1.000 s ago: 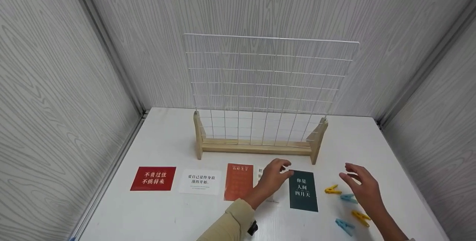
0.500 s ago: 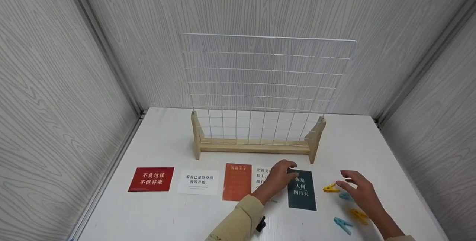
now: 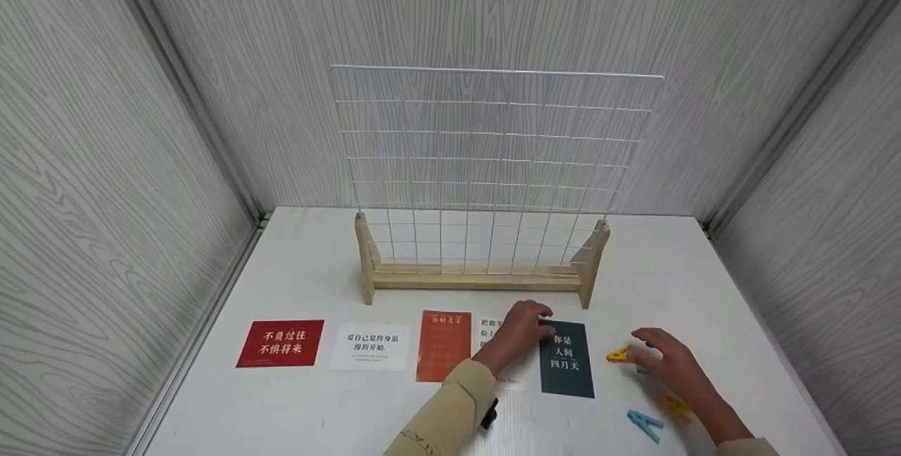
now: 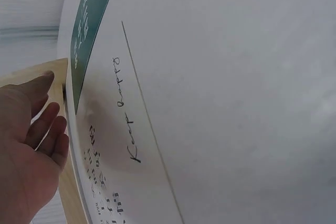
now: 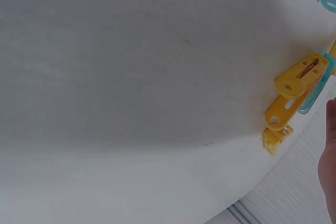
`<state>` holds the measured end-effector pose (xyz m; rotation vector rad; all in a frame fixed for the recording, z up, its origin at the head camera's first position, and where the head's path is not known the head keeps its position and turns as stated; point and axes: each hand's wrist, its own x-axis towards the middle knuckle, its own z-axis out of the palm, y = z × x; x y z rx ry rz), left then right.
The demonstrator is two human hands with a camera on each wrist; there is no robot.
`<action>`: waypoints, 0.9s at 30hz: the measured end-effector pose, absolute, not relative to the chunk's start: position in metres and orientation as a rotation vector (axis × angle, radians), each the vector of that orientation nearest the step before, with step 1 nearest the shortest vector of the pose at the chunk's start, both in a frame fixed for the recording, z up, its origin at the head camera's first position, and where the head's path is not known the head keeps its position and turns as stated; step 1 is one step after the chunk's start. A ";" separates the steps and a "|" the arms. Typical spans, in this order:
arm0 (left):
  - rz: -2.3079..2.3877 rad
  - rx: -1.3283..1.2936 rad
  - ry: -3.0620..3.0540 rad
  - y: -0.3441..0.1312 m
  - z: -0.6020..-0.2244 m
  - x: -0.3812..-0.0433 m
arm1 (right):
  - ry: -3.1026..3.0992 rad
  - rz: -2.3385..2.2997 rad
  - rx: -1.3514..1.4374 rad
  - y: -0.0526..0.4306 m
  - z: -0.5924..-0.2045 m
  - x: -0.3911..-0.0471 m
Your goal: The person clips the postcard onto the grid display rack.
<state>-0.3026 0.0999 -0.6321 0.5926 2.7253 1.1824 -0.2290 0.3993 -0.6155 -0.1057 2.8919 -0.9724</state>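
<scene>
My left hand: fingers loosely bent and parted, near the upper corner of a dark green lettered card. My right hand: thumb and fingers apart, by a yellow clothespin; contact unclear. Nearer me, a blue clothespin. Leftward on the surface, an orange card and a red card. Behind, a wire grid in a wooden stand.
</scene>
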 end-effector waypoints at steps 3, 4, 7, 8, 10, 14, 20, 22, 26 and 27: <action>1.162 0.613 2.733 0.099 -0.633 -0.306 | 2.883 -0.971 -0.122 0.400 -0.618 -0.230; 1.155 0.616 2.731 0.099 -0.634 -0.307 | 2.884 -0.969 -0.132 0.400 -0.619 -0.230; 1.128 0.619 2.722 0.098 -0.634 -0.310 | 2.903 -0.930 -0.174 0.399 -0.623 -0.231; 1.116 0.617 2.722 0.097 -0.634 -0.310 | 2.911 -0.916 -0.187 0.399 -0.624 -0.231; 1.108 0.619 2.719 0.097 -0.635 -0.311 | 2.928 -0.901 -0.201 0.398 -0.626 -0.231; 1.089 0.628 2.726 0.096 -0.637 -0.313 | 2.933 -0.899 -0.208 0.396 -0.629 -0.233; 1.041 0.624 2.756 0.097 -0.641 -0.316 | 2.888 -0.887 -0.161 0.393 -0.634 -0.236; 1.010 0.624 2.771 0.098 -0.642 -0.317 | 2.872 -0.870 -0.152 0.393 -0.636 -0.237; 0.957 0.627 2.805 0.100 -0.644 -0.318 | 2.850 -0.854 -0.127 0.393 -0.637 -0.239; 0.949 0.625 2.811 0.100 -0.645 -0.318 | 2.848 -0.854 -0.126 0.393 -0.636 -0.239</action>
